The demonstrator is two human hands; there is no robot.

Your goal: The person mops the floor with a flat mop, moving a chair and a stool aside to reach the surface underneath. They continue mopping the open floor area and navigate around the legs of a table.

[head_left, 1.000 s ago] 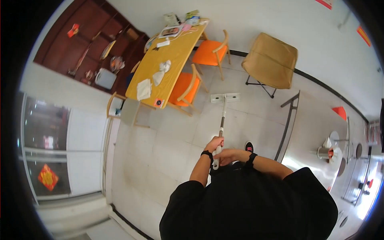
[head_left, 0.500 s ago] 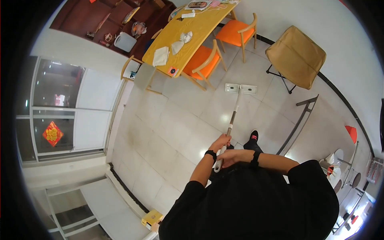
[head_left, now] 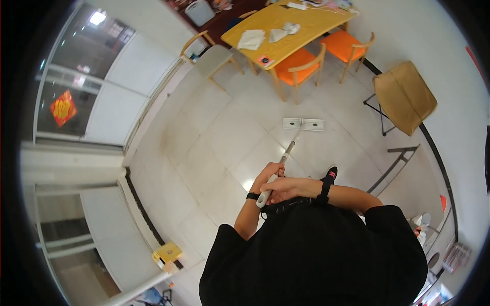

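A flat mop has its wide rectangular head (head_left: 303,124) lying on the tiled floor (head_left: 204,148) ahead of me. Its pole slants back toward my waist and ends in a light grip with a hole. Wrapped round the pole is my left hand (head_left: 271,171), the farther of the two. Close behind it, my right hand (head_left: 282,189) is closed round the grip near the pole's end. Both wrists wear black bands. One black shoe (head_left: 332,174) with pink laces shows beyond my right forearm.
A yellow table (head_left: 278,38) with cloths stands at the top, orange chairs (head_left: 352,46) beside it. A brown-covered folding item (head_left: 406,97) and a metal-framed table (head_left: 398,168) are on the right. Windows line the left; a yellow box (head_left: 167,252) sits at lower left.
The room has shifted and turned in view, the table and chairs moving right. The mop head appears slightly lower, and both hands have shifted left with the pole still held.
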